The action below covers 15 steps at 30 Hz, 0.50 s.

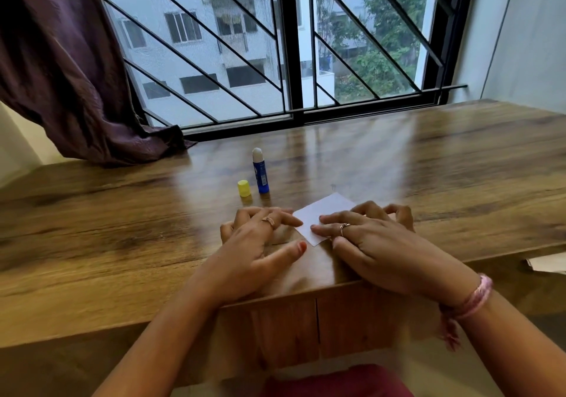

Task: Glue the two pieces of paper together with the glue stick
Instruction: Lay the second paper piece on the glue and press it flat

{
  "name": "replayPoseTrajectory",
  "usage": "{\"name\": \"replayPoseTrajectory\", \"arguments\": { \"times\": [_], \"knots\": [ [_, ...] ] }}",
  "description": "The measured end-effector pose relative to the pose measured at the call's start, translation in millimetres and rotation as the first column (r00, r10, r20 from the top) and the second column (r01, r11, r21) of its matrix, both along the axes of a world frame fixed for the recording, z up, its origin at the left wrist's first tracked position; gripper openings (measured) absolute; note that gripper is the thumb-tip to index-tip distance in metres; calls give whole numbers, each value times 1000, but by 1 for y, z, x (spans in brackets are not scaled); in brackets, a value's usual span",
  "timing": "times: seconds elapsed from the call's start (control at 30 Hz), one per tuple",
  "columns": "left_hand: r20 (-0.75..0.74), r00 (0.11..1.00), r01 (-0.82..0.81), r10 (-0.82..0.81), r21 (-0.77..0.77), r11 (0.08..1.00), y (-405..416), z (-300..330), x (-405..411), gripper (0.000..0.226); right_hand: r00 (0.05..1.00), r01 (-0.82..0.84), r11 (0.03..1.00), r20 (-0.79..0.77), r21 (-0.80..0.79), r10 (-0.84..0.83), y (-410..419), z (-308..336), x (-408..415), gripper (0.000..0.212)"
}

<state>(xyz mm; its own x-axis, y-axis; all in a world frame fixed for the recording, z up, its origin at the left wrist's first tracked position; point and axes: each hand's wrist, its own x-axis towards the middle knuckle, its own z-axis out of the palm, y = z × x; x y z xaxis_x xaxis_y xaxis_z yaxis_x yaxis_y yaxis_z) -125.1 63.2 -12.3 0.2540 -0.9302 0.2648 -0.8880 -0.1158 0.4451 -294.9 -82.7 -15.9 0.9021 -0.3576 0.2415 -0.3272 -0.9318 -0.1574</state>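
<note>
Both hands flat and gripping nothing, right hand (373, 240) fingertips pressing white paper (321, 215) on wooden desk (459, 166), left hand (260, 240) touching its edge, uncapped glue stick (260, 171) upright beyond, yellow cap (243, 188) just beside it, purple curtain (67, 74) far left

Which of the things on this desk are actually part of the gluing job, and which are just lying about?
Part of the job:
- white paper, pressed flat under the fingers of the left hand and right hand
- blue glue stick, standing uncapped
- its yellow cap, beside it

Just lying about:
- purple curtain, draped onto the desk
- pale paper scrap at the right edge
</note>
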Motion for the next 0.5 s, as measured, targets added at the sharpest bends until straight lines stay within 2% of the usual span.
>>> {"name": "replayPoseTrajectory", "arguments": {
  "times": [0.13, 0.2, 0.27, 0.4, 0.5],
  "knots": [
    [-103, 980, -186, 173, -141, 972, -2, -2, 4, 32, 997, 45, 999, -55, -26, -46, -1, 1, 3, 52],
    [-184, 954, -277, 237, -231, 933, -2, 0, 8, 31, 994, 59, 998, -96, -7, -59, -3, 2, 4, 50],
    [-284, 918, -349, 275, -253, 902, -2, 2, 17, 35, 990, 68, 998, -126, 20, -65, -6, 4, 5, 49],
    [-484, 801, -420, 354, -32, 907, -6, 8, 47, 50, 980, 110, 994, -170, 27, -104, -14, 6, 13, 51],
    [-514, 753, -439, 410, 72, 896, -9, 12, 69, 52, 968, 150, 988, -208, 41, -139, -24, 8, 24, 53]
  ]
}}
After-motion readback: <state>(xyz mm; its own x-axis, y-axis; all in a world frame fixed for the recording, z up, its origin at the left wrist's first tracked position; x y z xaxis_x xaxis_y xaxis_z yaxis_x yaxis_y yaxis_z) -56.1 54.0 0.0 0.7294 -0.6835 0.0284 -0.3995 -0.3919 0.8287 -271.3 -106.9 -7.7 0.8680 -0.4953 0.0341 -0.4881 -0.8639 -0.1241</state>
